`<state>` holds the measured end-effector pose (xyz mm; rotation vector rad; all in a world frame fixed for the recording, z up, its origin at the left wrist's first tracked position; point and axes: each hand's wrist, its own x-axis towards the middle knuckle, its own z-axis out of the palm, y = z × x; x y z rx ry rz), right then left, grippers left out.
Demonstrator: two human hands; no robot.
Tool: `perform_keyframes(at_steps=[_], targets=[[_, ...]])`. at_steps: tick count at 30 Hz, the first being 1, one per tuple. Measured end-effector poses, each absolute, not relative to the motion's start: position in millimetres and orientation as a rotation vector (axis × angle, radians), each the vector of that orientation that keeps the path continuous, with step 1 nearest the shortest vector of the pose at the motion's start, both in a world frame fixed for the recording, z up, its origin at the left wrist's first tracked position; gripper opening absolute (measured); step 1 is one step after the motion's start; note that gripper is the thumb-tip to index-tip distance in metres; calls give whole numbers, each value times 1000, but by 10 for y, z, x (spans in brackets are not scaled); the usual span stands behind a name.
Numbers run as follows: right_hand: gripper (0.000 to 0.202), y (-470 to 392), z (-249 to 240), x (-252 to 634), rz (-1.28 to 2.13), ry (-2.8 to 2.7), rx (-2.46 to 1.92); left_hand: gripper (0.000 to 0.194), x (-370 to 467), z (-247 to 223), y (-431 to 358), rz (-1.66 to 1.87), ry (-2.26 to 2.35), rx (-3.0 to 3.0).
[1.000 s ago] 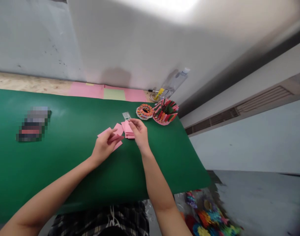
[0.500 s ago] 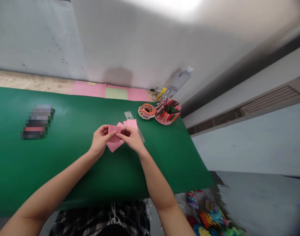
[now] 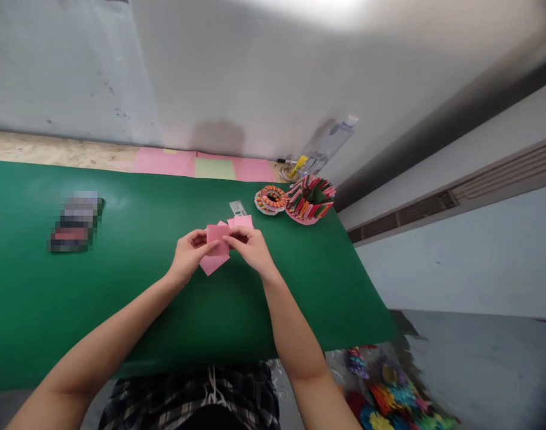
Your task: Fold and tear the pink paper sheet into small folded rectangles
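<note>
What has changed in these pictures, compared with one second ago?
The right hand has moved left from the pink stack to meet the left hand; both now pinch a pink paper piece. The multicoloured ring and bottle stayed in place.

Pale wall (image 3: 255, 71) was lit brightly at top centre. Green-topped table (image 3: 120, 245) was seen across left and centre, backed by wood strip (image 3: 53, 146). Slatted grille (image 3: 506, 179) was seen at right, grey surface (image 3: 488, 370) at lower right.
</note>
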<state>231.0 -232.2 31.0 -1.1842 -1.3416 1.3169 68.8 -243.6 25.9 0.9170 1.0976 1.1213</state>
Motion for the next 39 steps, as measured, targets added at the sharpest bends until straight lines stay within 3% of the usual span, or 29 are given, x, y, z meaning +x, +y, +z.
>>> perform_keyframes(at_steps=[39], targets=[[23, -2325, 369, 2336, 1385, -1274, -1204, 38, 680, 252, -2427, 1095, 1127, 921]])
